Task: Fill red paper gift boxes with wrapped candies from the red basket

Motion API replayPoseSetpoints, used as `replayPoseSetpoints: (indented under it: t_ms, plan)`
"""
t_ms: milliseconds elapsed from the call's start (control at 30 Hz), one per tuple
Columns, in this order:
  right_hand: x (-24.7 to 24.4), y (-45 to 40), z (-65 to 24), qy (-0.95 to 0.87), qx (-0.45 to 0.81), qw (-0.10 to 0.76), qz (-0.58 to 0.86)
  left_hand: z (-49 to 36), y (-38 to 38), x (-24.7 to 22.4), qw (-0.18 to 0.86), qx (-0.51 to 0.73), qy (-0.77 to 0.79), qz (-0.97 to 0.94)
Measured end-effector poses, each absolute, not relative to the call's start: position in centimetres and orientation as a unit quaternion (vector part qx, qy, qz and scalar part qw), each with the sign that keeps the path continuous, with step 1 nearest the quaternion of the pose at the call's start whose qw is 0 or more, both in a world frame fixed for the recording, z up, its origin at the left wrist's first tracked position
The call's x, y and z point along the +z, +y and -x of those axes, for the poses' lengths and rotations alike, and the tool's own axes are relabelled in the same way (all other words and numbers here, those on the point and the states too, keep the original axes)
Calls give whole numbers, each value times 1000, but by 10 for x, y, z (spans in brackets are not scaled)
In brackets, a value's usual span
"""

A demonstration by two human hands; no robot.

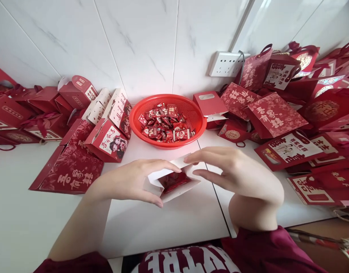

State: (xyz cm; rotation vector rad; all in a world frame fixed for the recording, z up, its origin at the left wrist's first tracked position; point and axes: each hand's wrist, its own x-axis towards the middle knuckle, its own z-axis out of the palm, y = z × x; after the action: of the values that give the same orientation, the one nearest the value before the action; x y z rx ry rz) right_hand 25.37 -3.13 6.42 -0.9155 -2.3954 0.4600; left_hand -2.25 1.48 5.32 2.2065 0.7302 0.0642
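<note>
A small paper candy box (178, 191) stands with its top flaps raised, white on the inside, and red-wrapped pieces (173, 181) show within. My left hand (134, 180) is curved around the box's left side, thumb at the near edge and fingers along the far edge. At the far right corner, the fingers and thumb of my right hand (228, 167) are on a white flap (181, 161). Just beyond the box, a red plastic basket (137, 131) contains many wrapped candies (165, 123).
Red gift boxes (110, 142) stand at the left, beside a larger dark-red box (74, 167). Many more printed boxes (278, 113) are piled at the right. A power strip (227, 63) is on the tiled wall. A seam (220, 206) crosses the white tabletop (163, 227).
</note>
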Motion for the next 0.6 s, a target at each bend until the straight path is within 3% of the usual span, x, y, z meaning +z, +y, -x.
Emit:
replayPoseSetpoints:
  t_ms: [133, 300, 600]
  plan:
    - [63, -27, -262, -876, 181, 275, 353, 23, 17, 53, 383, 51, 292, -875]
    - [46, -9, -268, -863, 192, 246, 397, 22, 18, 44, 346, 187, 394, -831]
    - [28, 8, -255, -827, 291, 210, 434, 20, 18, 43, 349, 183, 432, -811]
